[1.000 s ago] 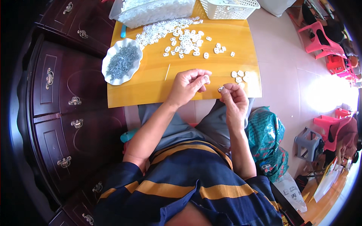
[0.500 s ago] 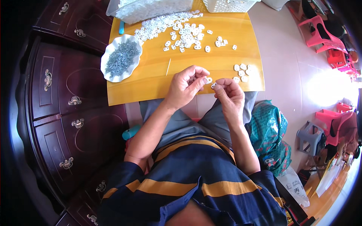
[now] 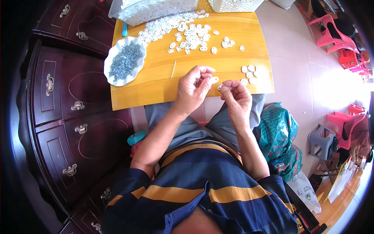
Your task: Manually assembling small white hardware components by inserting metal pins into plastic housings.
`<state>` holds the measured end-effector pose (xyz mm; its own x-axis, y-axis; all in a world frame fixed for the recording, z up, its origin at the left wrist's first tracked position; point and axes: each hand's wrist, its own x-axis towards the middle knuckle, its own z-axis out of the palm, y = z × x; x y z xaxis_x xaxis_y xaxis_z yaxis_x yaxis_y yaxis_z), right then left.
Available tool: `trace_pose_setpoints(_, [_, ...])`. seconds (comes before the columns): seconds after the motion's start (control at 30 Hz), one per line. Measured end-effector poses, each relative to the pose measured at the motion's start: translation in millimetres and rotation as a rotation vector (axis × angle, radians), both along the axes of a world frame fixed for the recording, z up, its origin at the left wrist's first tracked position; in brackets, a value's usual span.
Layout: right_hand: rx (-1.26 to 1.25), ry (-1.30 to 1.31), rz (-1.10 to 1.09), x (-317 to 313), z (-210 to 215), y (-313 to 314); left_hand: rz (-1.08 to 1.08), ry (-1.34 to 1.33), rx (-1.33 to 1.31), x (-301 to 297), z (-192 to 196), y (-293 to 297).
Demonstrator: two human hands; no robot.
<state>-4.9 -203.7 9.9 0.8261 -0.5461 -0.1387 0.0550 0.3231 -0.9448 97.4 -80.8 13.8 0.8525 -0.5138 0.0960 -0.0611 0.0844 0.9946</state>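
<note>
Bright daylight, floor (image 3: 335, 93) glare at right, dark fisheye rim

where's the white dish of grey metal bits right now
In the head view, the white dish sits on the left side of the yellow table, left of the scattered white pieces, beside the dark wooden drawers.

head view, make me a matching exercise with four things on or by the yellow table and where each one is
Things:
1. white scalloped dish
2. big heap of white pieces
3. small cluster of white pieces
4. green bag

Places:
A. on the floor by the person's right side
B. table's left edge, full of small grey metal parts
C. table's right edge, just past the right hand
D. far middle of the table, before a clear tub

Pairs: 1-B, 2-D, 3-C, 4-A
</note>
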Motion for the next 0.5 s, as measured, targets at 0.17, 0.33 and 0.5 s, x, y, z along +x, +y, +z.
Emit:
trace_pose_setpoints(0.17, [-0.01, 0.011, -0.004, 0.4, 1.1, 0.8, -0.005, -0.023, -0.003, -2.1, -1.7, -3.8])
trace_pose_setpoints(0.33, [0.009, 0.002, -0.001, -0.1, -1.0, 0.4, -0.004, -0.022, 0.009, -1.3, -4.2, -4.0])
trace_pose_setpoints(0.5, [0.01, -0.001, -0.015, 1.1, -0.8, 0.9, -0.005, -0.001, 0.0, -3.4, -2.3, -6.0])
